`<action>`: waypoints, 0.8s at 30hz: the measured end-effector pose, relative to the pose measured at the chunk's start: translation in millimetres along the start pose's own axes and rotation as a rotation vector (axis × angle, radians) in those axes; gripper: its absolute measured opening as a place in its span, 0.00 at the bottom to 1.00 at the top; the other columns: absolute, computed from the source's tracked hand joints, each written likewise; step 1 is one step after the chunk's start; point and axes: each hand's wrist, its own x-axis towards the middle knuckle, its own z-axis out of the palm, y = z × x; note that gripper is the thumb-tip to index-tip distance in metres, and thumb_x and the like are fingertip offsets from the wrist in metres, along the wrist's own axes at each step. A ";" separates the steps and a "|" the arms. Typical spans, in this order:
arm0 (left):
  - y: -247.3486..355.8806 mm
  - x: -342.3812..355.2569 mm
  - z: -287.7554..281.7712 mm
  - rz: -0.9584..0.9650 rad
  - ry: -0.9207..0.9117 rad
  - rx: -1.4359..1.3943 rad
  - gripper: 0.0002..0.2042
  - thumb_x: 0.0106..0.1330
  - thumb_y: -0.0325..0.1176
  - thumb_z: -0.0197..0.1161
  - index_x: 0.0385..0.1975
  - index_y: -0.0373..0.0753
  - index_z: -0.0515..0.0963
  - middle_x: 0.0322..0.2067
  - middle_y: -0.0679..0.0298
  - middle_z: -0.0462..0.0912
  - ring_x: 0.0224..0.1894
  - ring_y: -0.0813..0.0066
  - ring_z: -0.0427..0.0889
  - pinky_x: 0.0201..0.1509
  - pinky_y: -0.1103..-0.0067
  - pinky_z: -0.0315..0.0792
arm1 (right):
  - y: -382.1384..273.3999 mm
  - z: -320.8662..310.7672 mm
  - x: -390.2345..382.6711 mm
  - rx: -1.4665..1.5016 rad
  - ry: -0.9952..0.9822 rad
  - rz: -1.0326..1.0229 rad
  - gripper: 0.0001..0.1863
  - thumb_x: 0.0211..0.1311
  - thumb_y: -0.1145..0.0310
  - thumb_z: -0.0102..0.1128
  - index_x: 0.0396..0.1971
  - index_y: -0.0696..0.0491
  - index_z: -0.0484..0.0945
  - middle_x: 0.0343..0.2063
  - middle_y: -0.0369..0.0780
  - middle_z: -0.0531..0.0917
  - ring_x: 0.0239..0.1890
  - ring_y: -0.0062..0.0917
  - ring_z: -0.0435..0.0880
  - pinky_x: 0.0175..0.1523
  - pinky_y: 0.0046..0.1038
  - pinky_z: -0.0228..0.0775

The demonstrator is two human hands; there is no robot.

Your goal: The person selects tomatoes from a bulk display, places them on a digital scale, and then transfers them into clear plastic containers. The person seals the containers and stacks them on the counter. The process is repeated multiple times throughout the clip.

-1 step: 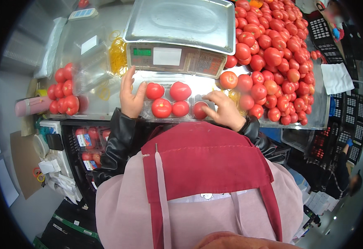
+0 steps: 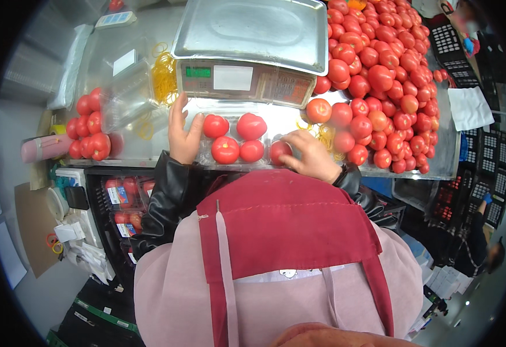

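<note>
On the near edge of the counter (image 2: 143, 151), just in front of a metal scale (image 2: 253, 52), a clear plastic tray (image 2: 234, 136) of tomatoes is held between two hands. Four tomatoes (image 2: 226, 149) are seen inside it, and a fifth (image 2: 278, 151) lies at its right end. The left hand (image 2: 182, 134) is laid flat against the tray's left side, fingers stretched toward the scale and spread a little. The right hand (image 2: 309, 155) is cupped over the right end, its fingers curled loosely about the fifth tomato; whether that tomato is actually pinched cannot be told. To the right, a large heap of loose tomatoes (image 2: 380, 75) is piled on the counter. To the far left, yellow rubber bands (image 2: 164, 78) and more packed trays (image 2: 91, 124) are seen.

The tray is judged thin, light and easily bent, so it is best supported at both short ends or from beneath. The tomatoes are smooth and easily bruised; a gentle hold around the widest part would suit them.
</note>
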 end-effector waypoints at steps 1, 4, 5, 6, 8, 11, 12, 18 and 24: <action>-6.7 -6.0 3.3 -0.093 0.072 -0.088 0.29 0.71 0.30 0.56 0.70 0.33 0.58 0.66 0.50 0.66 0.68 0.60 0.66 0.68 0.70 0.61 | 0.6 8.4 -4.8 0.009 0.009 -0.023 0.23 0.51 0.66 0.68 0.48 0.56 0.77 0.46 0.46 0.78 0.52 0.43 0.76 0.55 0.39 0.71; -18.9 9.0 9.0 -0.231 -0.024 -0.308 0.29 0.77 0.38 0.49 0.72 0.34 0.51 0.69 0.48 0.60 0.71 0.60 0.61 0.71 0.68 0.57 | -3.5 25.8 -4.5 0.064 -0.008 0.000 0.26 0.49 0.68 0.67 0.51 0.56 0.75 0.53 0.48 0.73 0.56 0.44 0.72 0.59 0.39 0.69; -17.7 15.9 11.8 -0.277 -0.031 -0.393 0.29 0.78 0.40 0.48 0.72 0.34 0.52 0.69 0.48 0.61 0.71 0.60 0.61 0.72 0.68 0.56 | 0.0 27.2 -2.5 0.053 -0.012 -0.016 0.26 0.49 0.68 0.67 0.51 0.56 0.75 0.51 0.48 0.74 0.56 0.44 0.73 0.59 0.39 0.69; -15.3 21.6 13.0 -0.322 -0.038 -0.375 0.30 0.79 0.47 0.42 0.72 0.34 0.52 0.68 0.49 0.62 0.71 0.60 0.61 0.73 0.67 0.54 | 6.2 30.0 -0.4 0.043 -0.016 -0.033 0.26 0.49 0.68 0.67 0.50 0.56 0.75 0.50 0.48 0.75 0.55 0.44 0.73 0.59 0.39 0.69; -6.2 24.5 10.0 -0.352 -0.027 -0.504 0.31 0.79 0.51 0.39 0.72 0.35 0.51 0.68 0.49 0.62 0.71 0.59 0.61 0.73 0.67 0.53 | 12.2 18.7 3.0 0.058 0.025 -0.052 0.25 0.49 0.68 0.67 0.49 0.56 0.75 0.47 0.47 0.77 0.52 0.44 0.76 0.58 0.38 0.70; 0.5 21.7 3.7 -0.325 -0.052 -0.581 0.32 0.79 0.56 0.31 0.66 0.34 0.64 0.65 0.49 0.67 0.70 0.60 0.63 0.74 0.67 0.51 | 35.6 -26.4 -6.5 -0.053 0.500 -0.015 0.20 0.51 0.70 0.67 0.46 0.56 0.77 0.44 0.47 0.79 0.46 0.42 0.79 0.55 0.37 0.71; -9.0 15.8 -5.9 -0.281 -0.106 -0.589 0.32 0.79 0.56 0.30 0.64 0.34 0.67 0.64 0.49 0.68 0.69 0.61 0.64 0.74 0.67 0.51 | 47.0 -43.3 -6.2 -0.141 0.673 0.047 0.17 0.53 0.72 0.65 0.45 0.56 0.78 0.44 0.46 0.80 0.47 0.41 0.79 0.54 0.38 0.71; 10.0 -19.5 -15.4 0.015 -0.161 0.037 0.19 0.69 0.32 0.57 0.57 0.32 0.74 0.59 0.53 0.72 0.64 0.61 0.69 0.66 0.70 0.62 | 27.3 -35.2 -13.9 0.253 0.337 0.071 0.14 0.72 0.71 0.48 0.52 0.60 0.76 0.37 0.41 0.83 0.39 0.26 0.81 0.46 0.27 0.74; 4.3 -79.0 -19.3 -0.409 -0.207 0.115 0.26 0.69 0.37 0.61 0.64 0.33 0.67 0.49 0.51 0.77 0.51 0.62 0.77 0.53 0.71 0.72 | 16.8 33.3 3.8 0.882 -0.284 0.328 0.30 0.69 0.65 0.56 0.66 0.61 0.60 0.42 0.40 0.79 0.45 0.23 0.80 0.51 0.26 0.73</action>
